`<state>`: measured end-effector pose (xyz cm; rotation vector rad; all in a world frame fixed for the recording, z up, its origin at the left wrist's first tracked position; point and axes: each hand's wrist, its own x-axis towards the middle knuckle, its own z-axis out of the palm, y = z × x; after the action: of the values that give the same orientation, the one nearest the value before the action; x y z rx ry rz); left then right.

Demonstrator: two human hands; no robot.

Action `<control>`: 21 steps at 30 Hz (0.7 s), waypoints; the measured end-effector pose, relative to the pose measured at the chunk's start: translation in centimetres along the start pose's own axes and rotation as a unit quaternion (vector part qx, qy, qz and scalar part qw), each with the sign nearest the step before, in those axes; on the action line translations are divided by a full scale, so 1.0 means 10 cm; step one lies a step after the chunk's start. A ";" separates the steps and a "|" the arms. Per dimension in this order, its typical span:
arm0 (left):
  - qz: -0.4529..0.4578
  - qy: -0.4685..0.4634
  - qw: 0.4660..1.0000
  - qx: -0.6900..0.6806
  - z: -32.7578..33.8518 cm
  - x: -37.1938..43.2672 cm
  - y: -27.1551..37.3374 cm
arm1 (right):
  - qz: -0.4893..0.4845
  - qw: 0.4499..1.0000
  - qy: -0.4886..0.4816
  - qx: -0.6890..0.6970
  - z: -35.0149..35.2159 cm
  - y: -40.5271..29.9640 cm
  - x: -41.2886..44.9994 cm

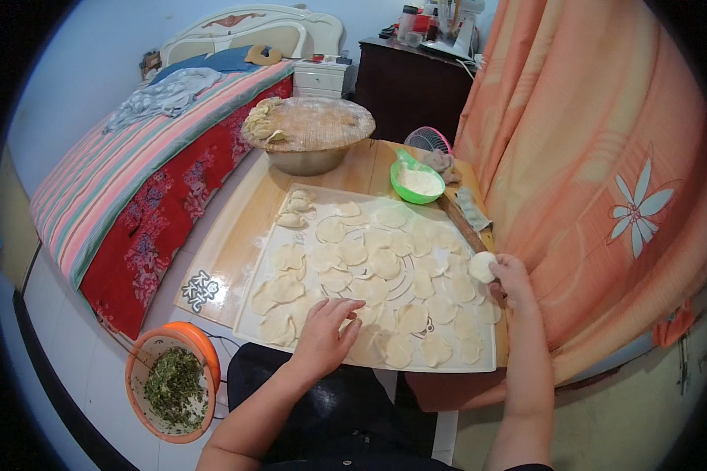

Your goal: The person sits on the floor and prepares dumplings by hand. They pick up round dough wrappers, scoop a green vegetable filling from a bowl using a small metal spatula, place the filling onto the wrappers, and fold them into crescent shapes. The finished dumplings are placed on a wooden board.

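Note:
My right hand [511, 278] holds a round dough wrapper [482, 267] by its edge, at the right side of the table. My left hand [331, 329] hovers over the near part of a white mat [246, 321], fingers apart and nothing in them. Many flat dough wrappers [385, 264] cover the mat, several overlapping. A few folded dumplings [297, 200] sit at its far left corner. Close to my right hand, a wooden rolling pin [462, 224] lies along the mat's right edge. Beyond it stands a green bowl [417, 181] of flour.
A round woven tray [324, 123] with dumplings at its left rests on a large basin [308, 162] at the table's back. An orange-rimmed bowl of chopped green filling [175, 385] stands low at left. An orange curtain [589, 194] hangs close on the right; a bed [153, 147] stands left.

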<state>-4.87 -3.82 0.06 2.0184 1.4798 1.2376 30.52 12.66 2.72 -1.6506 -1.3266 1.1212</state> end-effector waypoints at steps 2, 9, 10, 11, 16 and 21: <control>0.009 -0.002 1.000 -0.005 0.01 0.02 0.01 | -0.136 0.973 0.078 -0.170 -0.09 0.42 0.17; 0.015 0.016 1.000 0.006 0.01 -0.01 -0.06 | -0.214 0.955 0.029 -0.203 0.77 0.03 0.04; 0.010 0.017 1.000 0.007 0.00 -0.02 -0.07 | -0.224 0.952 -0.007 -0.206 0.98 -0.10 -0.04; 0.005 0.018 1.000 0.006 -0.02 -0.03 -0.09 | -0.236 0.948 -0.042 -0.211 1.16 -0.22 -0.12; -0.008 0.023 1.000 0.010 -0.13 -0.04 -0.12 | -0.354 0.837 -0.121 -0.398 1.69 -0.34 0.04; -0.025 0.026 0.999 0.010 -0.23 -0.11 -0.20 | -0.315 0.815 -0.132 -0.469 1.88 -0.46 0.08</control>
<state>-7.99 -4.51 -0.55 1.9632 1.5620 1.2688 11.44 14.72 0.07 -1.4274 -2.6392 0.2520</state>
